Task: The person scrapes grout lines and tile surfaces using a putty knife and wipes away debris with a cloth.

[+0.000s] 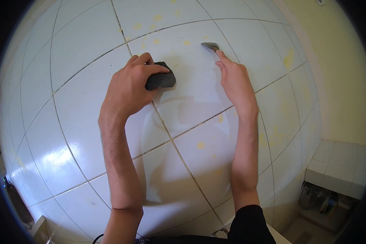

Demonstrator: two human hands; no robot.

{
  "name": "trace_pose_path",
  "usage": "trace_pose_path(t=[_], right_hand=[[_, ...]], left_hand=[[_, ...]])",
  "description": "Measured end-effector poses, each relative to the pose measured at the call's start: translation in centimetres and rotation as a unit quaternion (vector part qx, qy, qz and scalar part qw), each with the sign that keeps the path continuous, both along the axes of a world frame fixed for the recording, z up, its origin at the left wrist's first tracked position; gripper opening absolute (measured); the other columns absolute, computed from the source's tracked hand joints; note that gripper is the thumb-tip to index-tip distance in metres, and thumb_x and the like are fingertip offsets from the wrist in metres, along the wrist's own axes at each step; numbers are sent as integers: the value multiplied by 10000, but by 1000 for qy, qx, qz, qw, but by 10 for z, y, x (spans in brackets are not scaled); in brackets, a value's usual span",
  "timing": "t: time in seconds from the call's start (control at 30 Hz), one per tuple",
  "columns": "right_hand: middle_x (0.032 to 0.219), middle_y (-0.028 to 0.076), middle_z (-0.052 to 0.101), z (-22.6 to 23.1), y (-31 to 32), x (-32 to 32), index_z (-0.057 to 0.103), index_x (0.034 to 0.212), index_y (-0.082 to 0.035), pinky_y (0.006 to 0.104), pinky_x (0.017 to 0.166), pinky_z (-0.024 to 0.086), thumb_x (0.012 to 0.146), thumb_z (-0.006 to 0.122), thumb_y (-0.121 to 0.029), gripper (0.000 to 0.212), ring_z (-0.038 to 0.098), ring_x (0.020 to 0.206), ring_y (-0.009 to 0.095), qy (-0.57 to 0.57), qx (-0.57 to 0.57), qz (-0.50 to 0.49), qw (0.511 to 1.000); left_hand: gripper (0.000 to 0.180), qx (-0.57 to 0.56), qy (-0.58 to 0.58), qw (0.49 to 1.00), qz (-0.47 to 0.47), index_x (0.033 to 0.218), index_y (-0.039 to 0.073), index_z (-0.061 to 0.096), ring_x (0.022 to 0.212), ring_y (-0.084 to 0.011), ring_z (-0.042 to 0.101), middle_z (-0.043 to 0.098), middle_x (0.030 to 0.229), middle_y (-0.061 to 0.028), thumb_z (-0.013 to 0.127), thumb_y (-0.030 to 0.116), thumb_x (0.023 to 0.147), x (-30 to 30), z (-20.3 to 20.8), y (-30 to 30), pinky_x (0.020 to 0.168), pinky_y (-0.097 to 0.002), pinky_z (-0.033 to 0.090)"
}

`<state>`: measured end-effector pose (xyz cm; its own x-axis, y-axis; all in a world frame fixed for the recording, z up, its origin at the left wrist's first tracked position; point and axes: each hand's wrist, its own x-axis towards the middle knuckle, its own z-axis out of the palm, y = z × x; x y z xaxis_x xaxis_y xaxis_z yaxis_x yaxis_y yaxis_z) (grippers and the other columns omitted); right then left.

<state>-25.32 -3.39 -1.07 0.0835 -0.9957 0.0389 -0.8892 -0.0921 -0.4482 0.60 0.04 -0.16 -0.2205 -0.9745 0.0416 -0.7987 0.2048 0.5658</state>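
My left hand [130, 85] is closed round a dark grey, rough-looking sponge [162, 80], held at the white tiled wall [199, 85]. To its right, my right hand [236, 81] grips a small scraper [210, 46] by its handle, most of which the fingers hide. The scraper's metal blade points up and to the left, against or very close to the tile. Pale yellow spots [157, 18] mark the tiles above both hands, and more lie lower down between my forearms. Whether the sponge presses on the tile cannot be made out.
A cream wall [337, 81] meets the tiles on the right. Below it juts a tiled ledge [331, 175], with glassy-looking items [321, 200] in the dark space underneath. Light glares on the lower left tiles. My arms cast shadows across the middle.
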Motion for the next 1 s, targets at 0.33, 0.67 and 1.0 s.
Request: trace_pose_path(t=[0.33, 0.67, 1.0], right_hand=[[959, 215, 715, 9, -3, 1, 669, 1188, 55, 441, 752, 547, 1044, 572, -101, 233, 694, 839, 378, -73, -156, -16, 985], [1009, 231, 720, -14, -9, -2, 635, 1292, 28, 460, 784, 576, 1019, 543, -21, 292, 719, 942, 383, 18, -188, 37, 981], [936, 230, 695, -13, -6, 0, 585, 1386, 20, 461, 744, 576, 977, 524, 46, 414, 717, 869, 371, 76, -154, 13, 985]], left_hand=[[489, -8, -9, 1000, -3, 1133, 179, 779, 1011, -259, 671, 671, 1068, -41, 746, -48, 701, 1, -3, 0, 816, -400, 592], [484, -5, -6, 1000, -3, 1135, 176, 778, 1021, -268, 666, 671, 1069, -40, 744, -46, 707, 1, -1, 0, 814, -408, 585], [488, -2, -1, 1000, -3, 1132, 172, 779, 1004, -266, 659, 666, 1047, -37, 748, -52, 700, 2, -1, 0, 815, -406, 584]])
